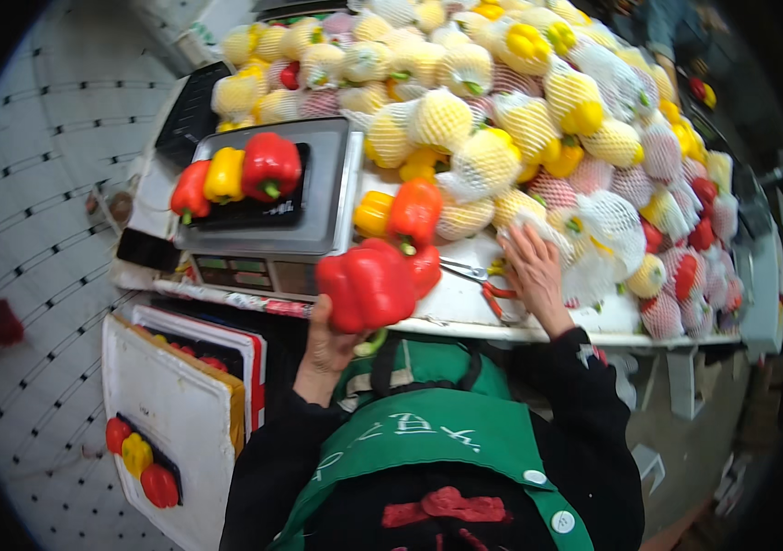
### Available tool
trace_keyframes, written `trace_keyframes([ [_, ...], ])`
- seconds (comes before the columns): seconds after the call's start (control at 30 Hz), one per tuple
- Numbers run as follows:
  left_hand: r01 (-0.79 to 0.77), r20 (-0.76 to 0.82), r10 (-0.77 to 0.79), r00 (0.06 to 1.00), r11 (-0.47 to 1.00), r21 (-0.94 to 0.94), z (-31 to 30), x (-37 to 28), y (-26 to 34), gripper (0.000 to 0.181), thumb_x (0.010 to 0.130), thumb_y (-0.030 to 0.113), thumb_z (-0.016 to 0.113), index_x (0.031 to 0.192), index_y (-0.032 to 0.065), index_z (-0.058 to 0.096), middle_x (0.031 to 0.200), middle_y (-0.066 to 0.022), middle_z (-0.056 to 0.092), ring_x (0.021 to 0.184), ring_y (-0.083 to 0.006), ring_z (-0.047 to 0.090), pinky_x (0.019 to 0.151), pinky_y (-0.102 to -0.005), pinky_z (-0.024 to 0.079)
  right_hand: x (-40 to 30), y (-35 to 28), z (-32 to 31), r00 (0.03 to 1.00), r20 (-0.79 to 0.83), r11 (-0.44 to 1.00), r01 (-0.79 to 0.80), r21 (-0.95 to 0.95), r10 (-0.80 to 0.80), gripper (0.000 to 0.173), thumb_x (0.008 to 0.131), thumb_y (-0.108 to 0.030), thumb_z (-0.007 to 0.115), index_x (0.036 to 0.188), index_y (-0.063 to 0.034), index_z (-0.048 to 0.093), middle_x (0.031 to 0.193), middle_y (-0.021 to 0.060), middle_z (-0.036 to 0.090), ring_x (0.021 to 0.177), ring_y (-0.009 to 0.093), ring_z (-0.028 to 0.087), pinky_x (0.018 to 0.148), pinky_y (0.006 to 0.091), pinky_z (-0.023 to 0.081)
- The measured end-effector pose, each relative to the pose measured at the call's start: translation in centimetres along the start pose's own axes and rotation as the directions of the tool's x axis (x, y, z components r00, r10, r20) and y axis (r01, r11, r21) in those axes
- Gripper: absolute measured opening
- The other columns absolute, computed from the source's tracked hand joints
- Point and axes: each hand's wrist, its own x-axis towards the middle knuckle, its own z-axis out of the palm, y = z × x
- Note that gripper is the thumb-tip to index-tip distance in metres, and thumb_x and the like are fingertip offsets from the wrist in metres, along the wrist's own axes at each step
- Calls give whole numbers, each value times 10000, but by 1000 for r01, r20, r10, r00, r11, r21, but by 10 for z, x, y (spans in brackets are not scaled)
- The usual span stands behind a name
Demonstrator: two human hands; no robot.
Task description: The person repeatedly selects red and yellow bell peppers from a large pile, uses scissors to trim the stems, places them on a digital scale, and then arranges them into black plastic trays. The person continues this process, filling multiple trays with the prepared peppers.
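Observation:
My left hand [326,348] grips a large red bell pepper [367,286] above the table's front edge. Just beyond that pepper lie an orange-red bell pepper [415,213], a yellow one [373,213] and another red one [426,271]. Fingers pointing away from me, my right hand [532,268] rests on a white foam net [539,231]; whether it grips the net is hidden. Beside its wrist is a pair of snips with red handles [491,289]. To the left, a digital scale [322,220] carries a black tray [292,210] with two reddish peppers and a yellow one.
A large heap of net-wrapped peppers [443,120] covers the back and right of the white table [460,324]. A dark phone-like slab [148,250] lies left of the scale. Below, a foam box lid [171,406] bears another tray of peppers [137,456]. A person's arm [667,69] shows at far right.

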Motion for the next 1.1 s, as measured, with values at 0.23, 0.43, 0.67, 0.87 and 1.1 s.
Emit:
trace_keyframes([
  [0.23, 13, -122, -8, 992, 999, 36, -3, 6, -8, 704, 800, 458, 684, 1345, 113, 403, 1274, -84, 532, 1147, -254, 544, 905, -434, 498, 5, 17, -8, 958, -232, 897, -50, 438, 166, 286, 753, 36, 605, 1006, -75, 678, 1009, 109, 596, 961, 291, 571, 781, 356, 490],
  [0.43, 53, -12, -53, 999, 999, 13, 10, 6, -10, 816, 746, 339, 741, 1402, 95, 320, 1364, -104, 459, 1242, -284, 470, 1028, -464, 406, -26, 58, -73, 582, -649, 870, -369, 327, 491, 286, 751, 65, 693, 1018, -35, 692, 1044, 124, 601, 915, 260, 602, 794, 334, 493],
  [0.67, 70, 41, -72, 997, 996, 56, 31, 30, -29, 823, 751, 331, 736, 1401, 76, 301, 1379, -140, 433, 1263, -324, 447, 1042, -547, 374, -90, 112, -106, 628, -376, 671, -741, -21, 681, 435, 750, -151, 722, 1161, -79, 600, 1187, 177, 540, 1110, 354, 500, 914, 419, 429],
  [0.87, -276, 45, 285, 957, 859, 430, 83, 40, -29, 914, 657, 65, 791, 1388, 121, 246, 1322, -118, 382, 1209, -246, 458, 1014, -382, 413, -55, -6, -26, 967, 59, 790, -237, 565, 248, 358, 731, -44, 654, 1078, -8, 577, 970, 149, 576, 900, 331, 557, 788, 393, 471],
  [1.1, -537, 258, 611, 749, 330, 776, 84, 35, -18, 1013, 603, 0, 825, 1384, 101, 188, 1290, -118, 346, 1208, -228, 435, 1025, -380, 404, -29, 0, 17, 969, 212, 908, -197, 369, 123, 240, 622, -116, 642, 798, -22, 510, 781, 175, 556, 765, 358, 556, 658, 452, 461],
])
